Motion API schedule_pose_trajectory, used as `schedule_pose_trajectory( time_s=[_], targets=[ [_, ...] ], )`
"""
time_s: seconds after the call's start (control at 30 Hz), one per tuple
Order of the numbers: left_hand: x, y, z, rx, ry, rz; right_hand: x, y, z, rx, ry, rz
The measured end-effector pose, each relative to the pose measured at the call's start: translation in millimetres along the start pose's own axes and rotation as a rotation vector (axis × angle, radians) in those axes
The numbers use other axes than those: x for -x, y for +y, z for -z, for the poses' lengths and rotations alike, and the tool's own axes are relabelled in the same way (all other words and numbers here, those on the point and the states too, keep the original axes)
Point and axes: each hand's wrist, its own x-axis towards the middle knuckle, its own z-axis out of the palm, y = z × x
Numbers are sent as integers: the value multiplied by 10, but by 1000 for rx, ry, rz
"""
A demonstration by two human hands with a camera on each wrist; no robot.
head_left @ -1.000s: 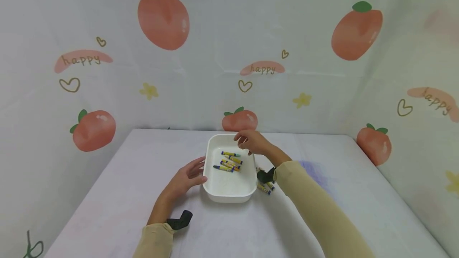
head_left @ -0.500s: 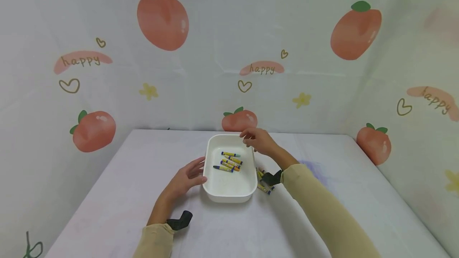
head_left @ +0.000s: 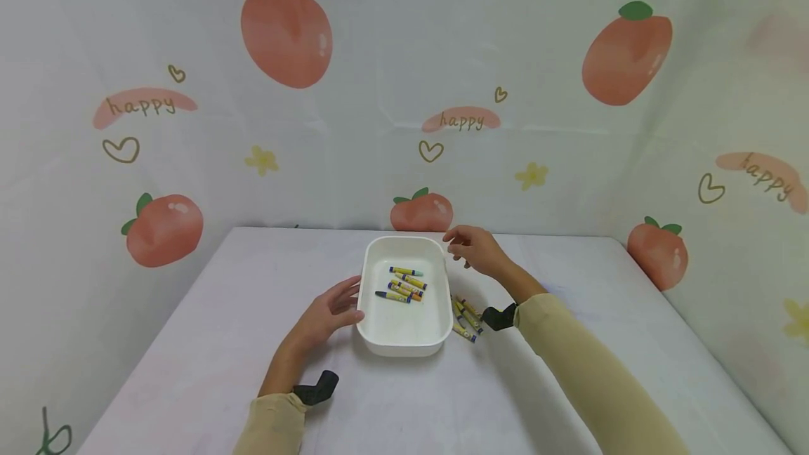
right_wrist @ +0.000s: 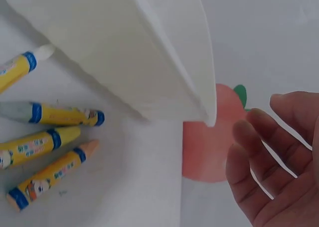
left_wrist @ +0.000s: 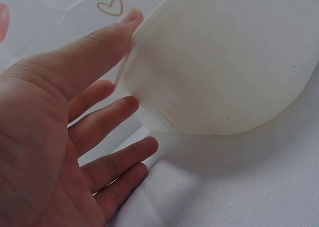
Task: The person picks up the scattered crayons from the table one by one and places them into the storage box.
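Note:
A white plastic tray stands on the table with several crayons lying in its middle. At its left side, my left hand touches the wall and rim with fingers and thumb spread. The left wrist view shows that hand against the tray's outer wall, fingers nearly straight. Just off the tray's far right corner hovers my right hand, its fingers loosely bent and holding nothing. More crayons lie on the table along the tray's right side, below my right wrist.
A white cloth covers the table, with a bluish stain near the right forearm. Behind it hangs a white curtain printed with peaches and the word "happy". Black wrist cameras sit on both wrists.
My right hand has moved right, from above the tray's far part to outside its right rim. The crayons beside the tray are less covered. The left hand and tray stay put.

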Motion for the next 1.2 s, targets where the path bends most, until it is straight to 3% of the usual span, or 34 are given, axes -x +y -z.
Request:
schedule_pose_trajectory(
  time_s=[0.23, 0.47, 0.63, 0.87, 1.03, 1.2],
  targets=[
    [41, 51, 15, -4, 0, -19, 92, 134, 107, 9, -17, -13],
    [-121, -316, 5, -3, 34, 10, 212, 276, 145, 7, -67, -56],
    [-132, -335, 1, -10, 44, 19, 283, 348, 153, 22, -94, -73],
    [-122, -331, 11, -28, 25, -27, 351, 471, 130, 73, -134, -128],
    [-133, -315, -3, -19, 22, -7, 421, 538, 141, 105, -170, -162],
    [-136, -308, -1, -18, 21, 2, 511, 586, 187, 119, -212, -144]
  ],
)
